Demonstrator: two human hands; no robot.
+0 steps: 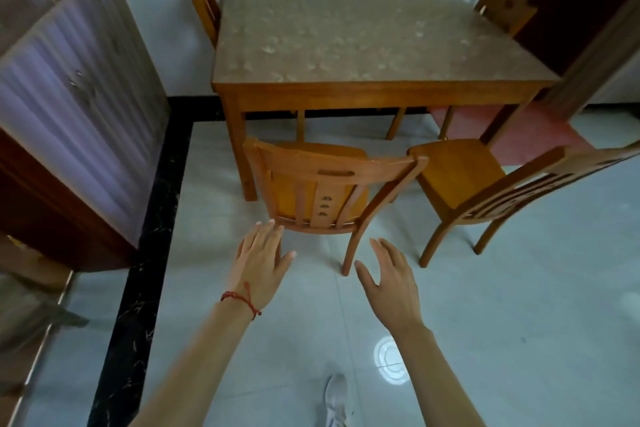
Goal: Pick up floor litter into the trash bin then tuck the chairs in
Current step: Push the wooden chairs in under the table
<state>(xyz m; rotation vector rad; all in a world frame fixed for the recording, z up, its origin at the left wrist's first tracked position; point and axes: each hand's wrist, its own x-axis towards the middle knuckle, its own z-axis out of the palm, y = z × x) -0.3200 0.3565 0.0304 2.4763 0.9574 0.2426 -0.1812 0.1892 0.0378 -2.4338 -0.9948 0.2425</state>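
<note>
A wooden chair (332, 170) stands in front of the wooden table (374, 94), its back toward me and its seat partly under the table's front edge. A second chair (460, 173) stands to its right, turned at an angle and pulled out from the table. My left hand (259, 263) reaches forward with fingers spread, fingertips just short of the near chair's lower back rail. My right hand (391, 281) is open too, below the chair's right rear leg. Neither hand holds anything. No litter or trash bin is in view.
Two more chairs stand at the table's far left (204, 3) and far right (505, 7) corners. A cabinet (69, 114) fills the left side. A dark door frame (588, 55) and a red mat (533, 128) lie at the right. My shoe (336, 399) shows below.
</note>
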